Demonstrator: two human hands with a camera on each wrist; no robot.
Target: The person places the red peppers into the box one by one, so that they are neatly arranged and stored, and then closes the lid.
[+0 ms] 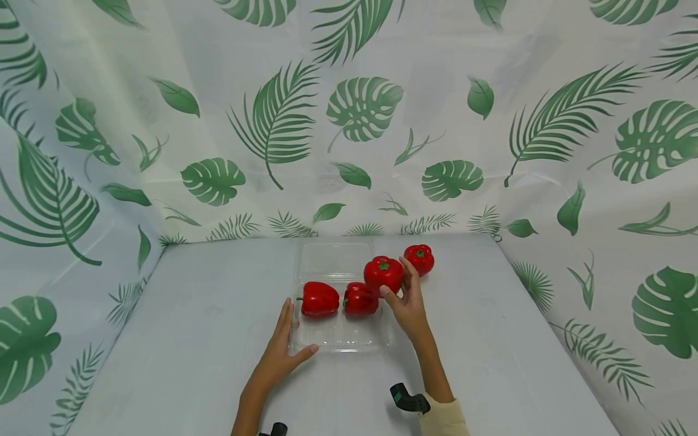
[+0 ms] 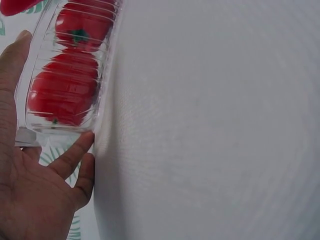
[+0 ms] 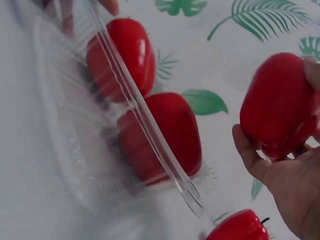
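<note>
A clear plastic clamshell container (image 1: 343, 336) lies with its lid (image 1: 334, 257) folded back. Inside it are two red bell peppers, the left one (image 1: 319, 300) and the right one (image 1: 360, 299), both on their sides. My right hand (image 1: 410, 307) holds a third bell pepper (image 1: 383, 274) between thumb and fingers, above the container's right side; in the right wrist view this bell pepper (image 3: 280, 105) is clear of the container's rim. At the container's left end, my left hand (image 1: 279, 354) rests its straight fingers against the wall, thumb spread along the front edge.
One more red bell pepper (image 1: 419, 260) stands on the white table (image 1: 218, 339), behind and right of my right hand. A leaf-patterned sheet (image 1: 360, 145) hangs behind the table and along both sides.
</note>
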